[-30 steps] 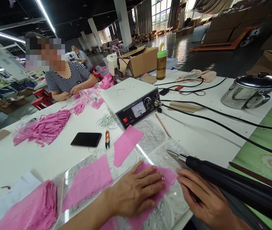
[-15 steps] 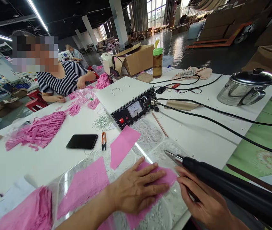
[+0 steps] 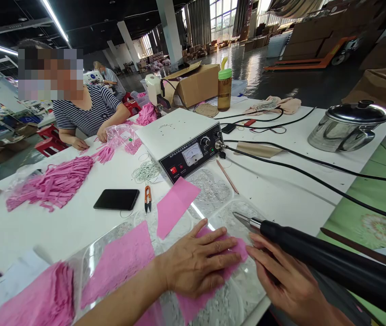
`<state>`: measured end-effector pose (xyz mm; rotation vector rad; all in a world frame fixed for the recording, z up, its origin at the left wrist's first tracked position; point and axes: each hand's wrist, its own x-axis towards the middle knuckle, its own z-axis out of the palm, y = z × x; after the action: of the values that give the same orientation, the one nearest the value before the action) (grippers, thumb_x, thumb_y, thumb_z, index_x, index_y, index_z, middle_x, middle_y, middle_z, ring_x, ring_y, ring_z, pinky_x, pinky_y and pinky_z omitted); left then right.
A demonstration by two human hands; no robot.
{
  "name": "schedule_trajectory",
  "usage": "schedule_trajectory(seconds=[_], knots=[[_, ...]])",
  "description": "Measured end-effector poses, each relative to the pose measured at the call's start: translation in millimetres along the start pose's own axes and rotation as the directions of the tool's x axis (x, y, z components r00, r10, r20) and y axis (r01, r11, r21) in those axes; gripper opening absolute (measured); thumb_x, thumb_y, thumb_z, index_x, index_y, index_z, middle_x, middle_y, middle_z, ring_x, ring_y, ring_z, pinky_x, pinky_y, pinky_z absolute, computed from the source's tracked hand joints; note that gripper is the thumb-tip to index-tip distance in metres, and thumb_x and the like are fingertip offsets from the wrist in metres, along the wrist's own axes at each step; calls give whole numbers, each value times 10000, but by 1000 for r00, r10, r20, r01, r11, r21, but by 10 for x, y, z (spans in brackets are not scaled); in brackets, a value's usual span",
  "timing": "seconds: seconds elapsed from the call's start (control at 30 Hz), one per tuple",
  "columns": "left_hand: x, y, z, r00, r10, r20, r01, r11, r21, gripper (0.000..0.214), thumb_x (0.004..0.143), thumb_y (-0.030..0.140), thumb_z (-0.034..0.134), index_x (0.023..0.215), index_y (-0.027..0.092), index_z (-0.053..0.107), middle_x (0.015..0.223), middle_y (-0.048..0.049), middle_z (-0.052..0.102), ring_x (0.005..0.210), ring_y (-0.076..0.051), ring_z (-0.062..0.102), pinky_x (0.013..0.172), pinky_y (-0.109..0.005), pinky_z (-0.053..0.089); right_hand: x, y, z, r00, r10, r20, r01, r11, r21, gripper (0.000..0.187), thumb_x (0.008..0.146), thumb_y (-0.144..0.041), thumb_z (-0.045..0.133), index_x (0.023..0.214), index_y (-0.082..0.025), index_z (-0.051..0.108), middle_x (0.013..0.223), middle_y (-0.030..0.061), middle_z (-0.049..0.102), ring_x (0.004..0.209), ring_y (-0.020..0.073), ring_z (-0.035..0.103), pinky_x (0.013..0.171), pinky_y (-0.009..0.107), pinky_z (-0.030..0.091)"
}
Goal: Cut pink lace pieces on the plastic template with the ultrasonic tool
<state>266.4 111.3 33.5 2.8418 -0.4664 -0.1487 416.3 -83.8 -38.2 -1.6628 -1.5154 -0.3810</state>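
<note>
My left hand [image 3: 201, 262] lies flat with its fingers spread on a pink fabric piece [image 3: 193, 308], covering much of it. In my right hand [image 3: 288, 276] is a black ultrasonic cutter [image 3: 301, 242] with a pointed metal blade, aimed left above the clear template sheet [image 3: 254, 294]. The right fingertips touch or nearly touch the fabric's right corner. Two more pink pieces lie on the sheet: one flat panel [image 3: 175, 206] beyond my left hand, and another panel [image 3: 121, 260] left of it. A stack of pink fabric [image 3: 40, 299] sits at the lower left.
An ultrasonic generator box [image 3: 189, 154] stands ahead, with black cables running right. Near it are a phone [image 3: 116, 199], orange thread snips [image 3: 148, 199] and a pencil [image 3: 227, 176]. A steel pot [image 3: 347, 129] stands right. Across the table sits a person in stripes [image 3: 91, 108] beside pink strips [image 3: 57, 181].
The fabric's right corner and my right fingertips have shifted slightly left. My left hand stays pressed down. The person across has moved their hands a little.
</note>
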Motion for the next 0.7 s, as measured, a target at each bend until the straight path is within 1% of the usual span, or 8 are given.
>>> schedule_trajectory(seconds=[0.13, 0.2, 0.33, 0.43, 0.5, 0.57, 0.63, 0.7], knots=[[-54, -27, 10, 999, -33, -29, 32, 999, -6, 509, 977, 471, 382, 1404, 194, 403, 1487, -61, 387, 1405, -294, 289, 1165, -543, 64, 21, -5, 4, 1000, 12, -29, -12, 1000, -14, 311, 855, -46, 566, 1131, -169, 641, 1143, 90, 670, 1002, 196, 662, 935, 278, 525], [-101, -32, 21, 998, -56, -32, 55, 998, -6, 523, 974, 495, 378, 1408, 202, 400, 1489, -68, 382, 1408, -299, 281, 1163, -548, 74, 26, -13, -1, 999, 5, -50, -7, 1000, -28, 301, 844, -43, 583, 1111, -167, 647, 1120, 85, 680, 993, 195, 665, 944, 270, 516], [-205, -31, 37, 996, -88, -10, 88, 996, 2, 546, 965, 497, 401, 1427, 208, 371, 1508, -85, 342, 1414, -312, 261, 1151, -573, 97, 13, -17, 0, 998, 1, -59, -5, 999, -54, 262, 840, -44, 596, 1074, -148, 648, 1103, 93, 683, 994, 196, 664, 971, 265, 489], [-296, -27, 41, 995, -96, -38, 97, 995, 30, 551, 954, 484, 443, 1419, 194, 382, 1499, -103, 356, 1412, -309, 270, 1154, -565, 108, 7, -8, -2, 999, 4, -35, -5, 999, -53, 268, 854, -49, 577, 1098, -145, 633, 1124, 101, 669, 1023, 201, 650, 982, 279, 475], [-371, -24, 47, 992, -100, -74, 104, 993, 49, 502, 955, 439, 466, 1385, 183, 428, 1480, -107, 391, 1409, -295, 281, 1164, -541, 106, 6, -5, -20, 1000, -4, -7, 4, 999, -37, 295, 869, -51, 550, 1137, -152, 618, 1146, 99, 657, 1031, 196, 643, 975, 277, 473], [-460, -20, 57, 984, -120, -131, 128, 990, 56, 388, 968, 343, 459, 1313, 174, 503, 1450, -108, 437, 1396, -279, 315, 1168, -517, 130, -6, -1, -49, 999, -29, 24, 29, 999, -14, 297, 890, -70, 523, 1159, -156, 613, 1162, 100, 646, 1033, 191, 638, 988, 275, 454], [-563, -11, 69, 962, -169, -215, 181, 983, 38, 291, 975, 245, 426, 1212, 167, 574, 1390, -118, 504, 1351, -259, 392, 1150, -486, 216, -39, 11, -69, 998, -51, 32, 50, 999, 3, 276, 912, -111, 510, 1161, -158, 620, 1170, 101, 641, 1034, 194, 634, 1017, 279, 421], [-679, 11, 79, 919, -245, -309, 252, 968, -18, 252, 971, 207, 414, 1111, 159, 618, 1284, -131, 582, 1261, -236, 490, 1082, -435, 345, -83, 29, -62, 998, -59, 23, 58, 998, 25, 270, 914, -144, 525, 1158, -181, 633, 1162, 80, 653, 1032, 201, 635, 1006, 285, 422]])
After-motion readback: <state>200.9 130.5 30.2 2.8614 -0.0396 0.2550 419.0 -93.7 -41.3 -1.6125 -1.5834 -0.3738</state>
